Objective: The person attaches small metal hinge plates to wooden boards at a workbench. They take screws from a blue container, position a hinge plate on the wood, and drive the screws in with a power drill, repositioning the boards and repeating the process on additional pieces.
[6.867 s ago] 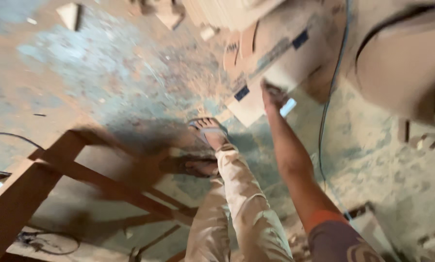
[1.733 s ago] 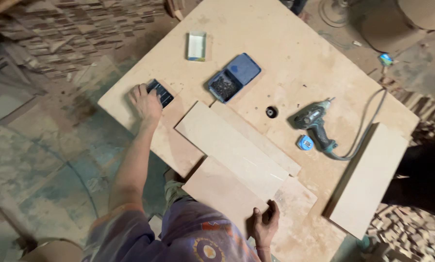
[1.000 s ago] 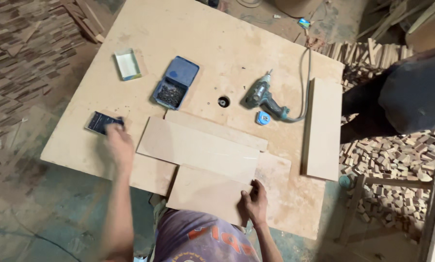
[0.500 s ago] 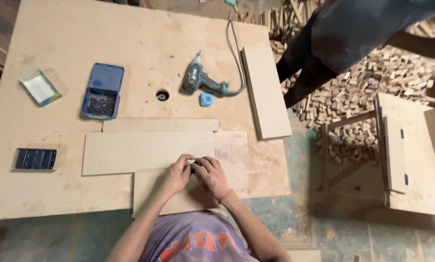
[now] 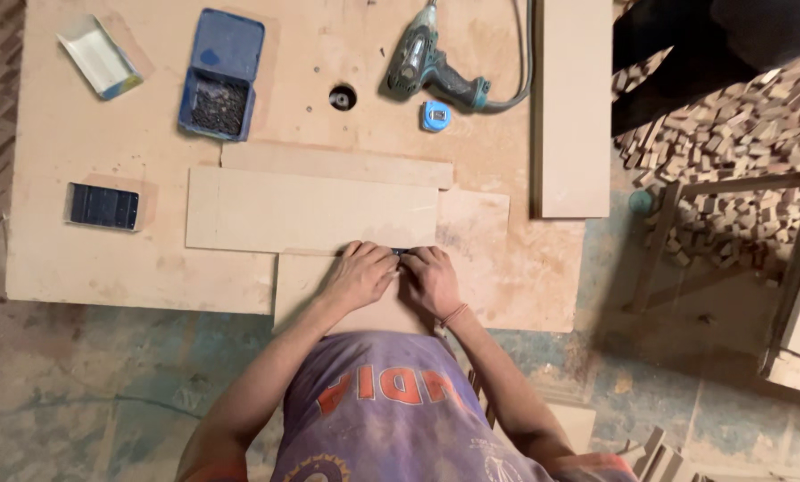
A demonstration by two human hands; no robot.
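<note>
Pressing both hands together over a small dark object (image 5: pixel 399 253), a person in a purple shirt works at the near edge of a large plywood table (image 5: pixel 78 259). The left hand (image 5: pixel 361 275) and the right hand (image 5: pixel 431 278) meet knuckle to knuckle, fingers (image 5: pixel 375 256) curled down and nearly closed around the object, which shows only as a dark sliver between the fingertips; what it is cannot be told. The hands rest on a short board (image 5: pixel 306 286) that juts over the table's near edge, and the object sits right where that board meets the near edge of a long pale board (image 5: pixel 310 210) lying across the table. A narrower strip (image 5: pixel 337 165) lies just beyond the long board, touching its far edge, and a squarish panel (image 5: pixel 476 223) lies to the right of the hands.

Farther off, a blue open box of screws (image 5: pixel 221 76) stands at the far left, with a small tray (image 5: pixel 99 58) left of it and a dark flat case (image 5: pixel 103 206) nearer the left edge. A corded drill (image 5: pixel 426 67) lies on the far side, a blue tape measure (image 5: pixel 435 116) just beside it, and a round hole (image 5: pixel 343 96) shows in the tabletop. A tall plank (image 5: pixel 571 107) lies along the right side. Wood offcuts (image 5: pixel 730 116) litter the floor to the right.
</note>
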